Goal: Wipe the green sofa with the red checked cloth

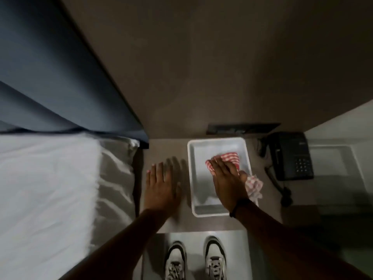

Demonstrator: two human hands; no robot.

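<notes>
The red checked cloth (232, 157) lies inside a white tray (201, 152) on a bedside surface. My right hand (226, 178) presses flat on the cloth, and part of the cloth bunches out over the tray's right rim (254, 186). Left of the tray, my left hand (161, 184) rests flat on the beige surface with fingers spread, holding nothing. No green sofa is in view.
A bed with white sheets (50, 188) and a dark headboard (50, 77) fills the left side. A black telephone (290, 156) with its cord sits right of the tray. My two grey shoes (194, 259) stand on the floor below. A wall rises behind.
</notes>
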